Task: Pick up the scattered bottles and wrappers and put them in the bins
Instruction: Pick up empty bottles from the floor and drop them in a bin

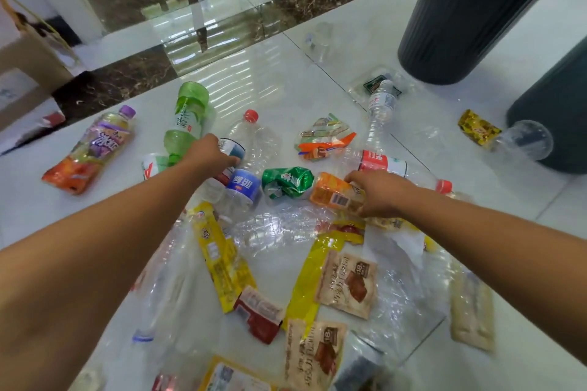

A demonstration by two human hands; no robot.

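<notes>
Bottles and wrappers lie scattered on the white tiled floor. My left hand closes around a clear bottle with a red cap at its blue-and-white label. My right hand grips an orange wrapper lying beside a crumpled green wrapper. A green bottle, a purple-capped drink bottle and a blue-labelled bottle lie to the left. A red-labelled clear bottle sits just beyond my right hand. Two dark bins stand at the far right.
Yellow, brown and red snack wrappers and crushed clear bottles cover the floor near me. A yellow wrapper and a clear cup lie by the nearer bin. A paper bag stands at the far left by a dark marble strip.
</notes>
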